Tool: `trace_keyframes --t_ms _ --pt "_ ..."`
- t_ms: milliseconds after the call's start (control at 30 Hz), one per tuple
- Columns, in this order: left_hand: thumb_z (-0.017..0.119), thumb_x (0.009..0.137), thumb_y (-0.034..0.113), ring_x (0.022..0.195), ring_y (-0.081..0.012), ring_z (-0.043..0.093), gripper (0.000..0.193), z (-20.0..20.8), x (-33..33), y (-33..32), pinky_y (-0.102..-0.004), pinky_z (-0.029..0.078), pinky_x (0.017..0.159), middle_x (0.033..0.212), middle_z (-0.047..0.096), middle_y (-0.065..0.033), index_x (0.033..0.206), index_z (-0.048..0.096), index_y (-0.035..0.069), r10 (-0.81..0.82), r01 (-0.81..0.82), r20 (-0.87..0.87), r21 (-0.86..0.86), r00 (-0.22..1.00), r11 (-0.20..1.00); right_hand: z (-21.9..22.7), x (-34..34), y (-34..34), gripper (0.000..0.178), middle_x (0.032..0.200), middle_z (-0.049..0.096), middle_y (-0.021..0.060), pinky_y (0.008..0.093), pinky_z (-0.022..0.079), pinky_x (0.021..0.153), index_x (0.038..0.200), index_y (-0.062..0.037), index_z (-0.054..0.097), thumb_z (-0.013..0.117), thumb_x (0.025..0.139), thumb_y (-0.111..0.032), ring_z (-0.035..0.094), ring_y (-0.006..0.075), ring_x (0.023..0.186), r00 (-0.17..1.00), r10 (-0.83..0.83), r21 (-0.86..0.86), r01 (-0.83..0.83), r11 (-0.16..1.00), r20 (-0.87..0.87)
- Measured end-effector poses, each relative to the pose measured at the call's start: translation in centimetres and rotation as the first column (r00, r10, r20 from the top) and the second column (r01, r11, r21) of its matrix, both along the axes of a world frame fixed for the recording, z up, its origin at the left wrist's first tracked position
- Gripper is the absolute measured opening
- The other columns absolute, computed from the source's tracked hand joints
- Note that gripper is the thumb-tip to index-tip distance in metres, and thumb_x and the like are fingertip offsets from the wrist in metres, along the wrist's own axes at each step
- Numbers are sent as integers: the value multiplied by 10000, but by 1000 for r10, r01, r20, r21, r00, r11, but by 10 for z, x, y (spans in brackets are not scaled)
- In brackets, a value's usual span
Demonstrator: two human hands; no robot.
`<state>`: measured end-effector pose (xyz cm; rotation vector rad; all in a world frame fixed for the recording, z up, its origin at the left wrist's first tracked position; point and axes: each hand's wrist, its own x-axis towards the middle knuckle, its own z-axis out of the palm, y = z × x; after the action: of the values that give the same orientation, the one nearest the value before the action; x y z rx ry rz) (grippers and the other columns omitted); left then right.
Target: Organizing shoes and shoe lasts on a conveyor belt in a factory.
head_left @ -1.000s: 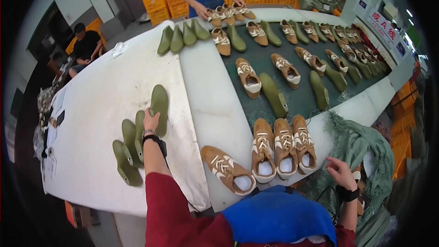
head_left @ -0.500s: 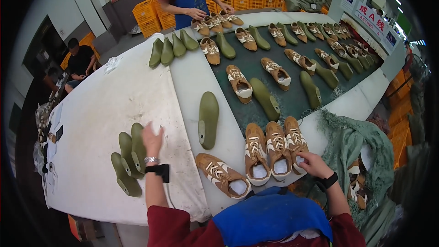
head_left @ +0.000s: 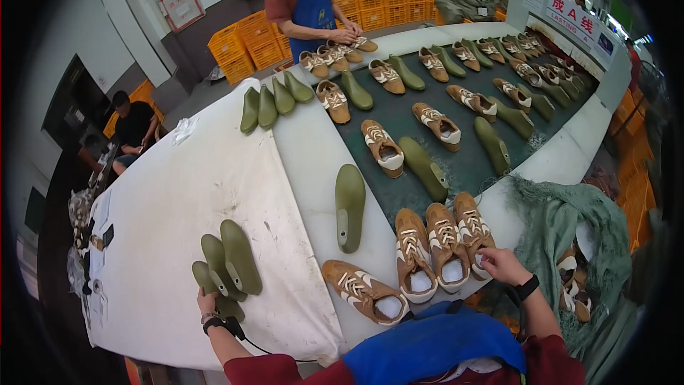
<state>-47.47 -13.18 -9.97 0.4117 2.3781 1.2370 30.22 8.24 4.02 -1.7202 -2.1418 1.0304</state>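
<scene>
My left hand (head_left: pixel 206 302) is closed around the middle of the leftmost green shoe last (head_left: pixel 202 275). Two more lasts lie right beside it, a middle last (head_left: pixel 213 257) and a right-hand last (head_left: pixel 241 257), on the white cloth. At the bench's near edge, my right hand (head_left: pixel 502 265) pinches the heel opening of a brown sneaker (head_left: pixel 470 222) with white laces; its fingertips are partly hidden in the shoe. To its left stand a second sneaker (head_left: pixel 442 232) and a third sneaker (head_left: pixel 412 239). Another sneaker (head_left: pixel 360 289) lies aslant, below a single green last (head_left: pixel 350 203).
A dark green conveyor belt (head_left: pixel 399 196) carries several sneakers and lasts. Several lasts (head_left: pixel 267 107) stand at the far cloth edge. A co-worker in a blue apron (head_left: pixel 311 18) handles sneakers across the bench. Green netting (head_left: pixel 531 217) with shoes inside hangs at right.
My left hand has gone from open above the right-hand last down to the leftmost last and closed on it. My right hand stays at the sneaker's heel. The whole view has shifted slightly.
</scene>
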Motion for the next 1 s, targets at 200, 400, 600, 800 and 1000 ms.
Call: trace_keyframes --t_ms 200,400,600,800,1000 --pt "601 639 19 1054 -281 545 705 -3 15 57 -324 434 885 1218 524 -201 1309 390 -36 -92 92 -21 23 996 995 -10 0 -6 265 726 631 126 323 487 617 1031 -21 606 573 781 -105 622 252 651 995 103 112 -104 988 13" --pt "581 651 41 1092 -279 526 688 5 68 159 -320 418 910 1225 520 -196 1309 394 -34 -319 318 -76 -17 945 948 -19 -1 -3 249 789 638 149 370 496 638 1011 -48 621 570 782 -131 621 307 711 995 99 169 -98 981 7" --pt "593 727 80 1044 -256 537 703 10 125 236 -323 444 867 1223 503 -190 1353 297 -41 -379 382 -84 21 922 924 -12 -10 0 282 858 626 166 399 478 703 1026 -26 600 572 764 -124 596 334 794 992 125 197 -120 973 -15" --pt "681 697 165 1177 -340 397 716 40 246 247 -403 316 988 1241 450 -218 1302 350 -31 -445 488 -761 -194 473 851 -45 -12 -1 307 991 608 164 399 458 802 1064 -16 582 572 774 -115 574 335 909 963 262 154 -251 956 -56" --pt "653 741 148 1011 -326 533 415 116 473 203 -395 420 887 1086 562 -179 1118 542 13 -912 982 -402 -127 80 142 -67 -14 6 320 935 598 141 415 482 716 1062 -87 582 623 757 -176 594 313 854 990 144 230 -139 963 -2"
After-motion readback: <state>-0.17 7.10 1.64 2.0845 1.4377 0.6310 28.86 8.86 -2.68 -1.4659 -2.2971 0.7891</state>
